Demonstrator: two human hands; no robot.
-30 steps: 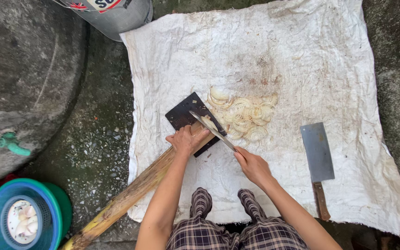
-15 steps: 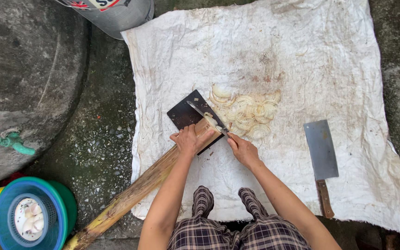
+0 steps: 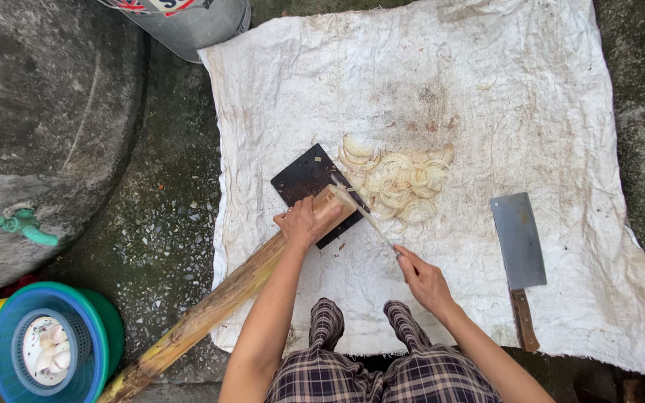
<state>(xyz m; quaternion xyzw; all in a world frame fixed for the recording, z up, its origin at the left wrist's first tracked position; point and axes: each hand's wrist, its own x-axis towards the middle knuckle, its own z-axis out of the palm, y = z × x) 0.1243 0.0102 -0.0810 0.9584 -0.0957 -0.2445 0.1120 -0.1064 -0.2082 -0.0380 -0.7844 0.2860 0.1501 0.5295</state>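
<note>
Left hand [image 3: 304, 222] grips long pale-brown fibrous stalk [image 3: 218, 306], cut end resting on small black square board [image 3: 304, 179]. Right hand [image 3: 423, 280] clasps thin knife [image 3: 360, 210], blade at stalk tip. Pale sliced rings [image 3: 401, 183] heaped beside on stained white cloth [image 3: 487, 89]; steel cleaver [image 3: 518, 242] right.

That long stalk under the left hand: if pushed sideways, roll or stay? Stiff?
The stalk looks round and long, so it would probably roll if the left hand let go. It spans from ground to black board without sagging, so likely stiff. Its cut end may be slippery.

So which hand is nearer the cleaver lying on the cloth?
Right. The right hand holds a knife just left of the cleaver; the left hand grips the stalk, farther off.
</note>
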